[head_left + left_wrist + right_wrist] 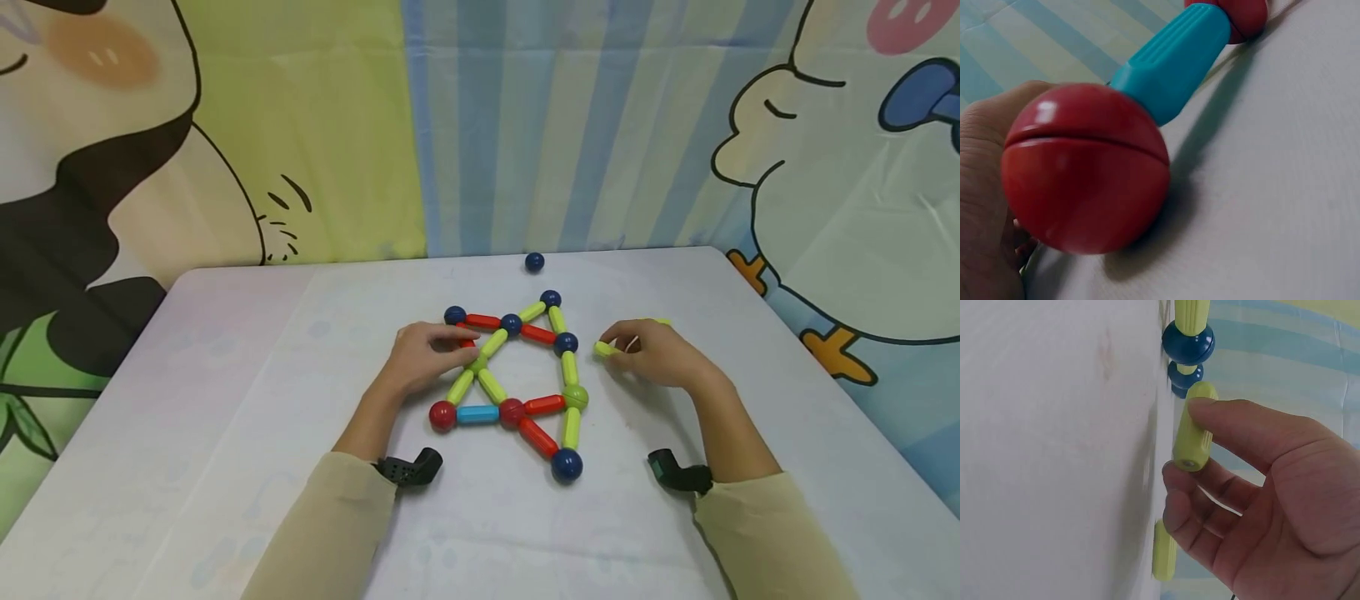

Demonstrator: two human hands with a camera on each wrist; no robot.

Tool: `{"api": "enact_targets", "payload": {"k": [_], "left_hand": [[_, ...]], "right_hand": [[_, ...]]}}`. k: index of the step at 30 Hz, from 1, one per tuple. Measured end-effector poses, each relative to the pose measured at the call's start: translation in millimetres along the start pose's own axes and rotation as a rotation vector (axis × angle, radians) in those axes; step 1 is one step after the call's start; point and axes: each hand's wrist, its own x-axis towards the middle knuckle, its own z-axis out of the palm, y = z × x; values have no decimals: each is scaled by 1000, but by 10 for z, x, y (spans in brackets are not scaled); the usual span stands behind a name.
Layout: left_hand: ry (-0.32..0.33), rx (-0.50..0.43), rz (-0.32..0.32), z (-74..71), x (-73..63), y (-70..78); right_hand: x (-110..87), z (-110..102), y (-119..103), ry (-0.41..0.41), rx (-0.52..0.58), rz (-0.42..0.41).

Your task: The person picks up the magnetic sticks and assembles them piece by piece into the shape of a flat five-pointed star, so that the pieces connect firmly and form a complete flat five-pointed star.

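A flat frame of magnetic rods and balls lies mid-table in the head view. At its left side, my left hand (429, 357) has thumb and fingers about a short red rod (467, 342), beside a green ball (477, 363). The left wrist view shows a red ball (1085, 169) and a blue rod (1172, 62) in front of that hand; its fingertips are hidden there. To the frame's right, my right hand (654, 352) pinches a yellow-green rod (1194, 428) between thumb and fingers, apart from the frame.
A loose navy ball (534, 262) sits near the table's back edge. Another yellow-green rod (1164, 550) lies beyond my right hand, mostly hidden by it in the head view. Behind the white table (225, 400) hangs a printed curtain (300, 125).
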Motion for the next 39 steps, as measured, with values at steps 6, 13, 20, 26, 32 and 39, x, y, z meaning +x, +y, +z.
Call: {"api": "enact_targets", "payload": {"k": [6, 13, 20, 26, 32, 39], "left_hand": [[-36, -34, -50, -12, 13, -3], [-17, -12, 11, 5, 14, 2], [135, -2, 109, 29, 22, 14], [145, -12, 80, 16, 37, -14], [183, 10, 38, 19, 49, -35], [108, 85, 34, 33, 37, -1]], "right_hand": [[67, 63, -19, 46, 35, -18], [102, 116, -22, 43, 62, -28], [117, 153, -23, 36, 71, -21], [133, 163, -41, 79, 70, -44], [148, 205, -56, 143, 72, -84], [159, 263, -68, 194, 76, -101]]}}
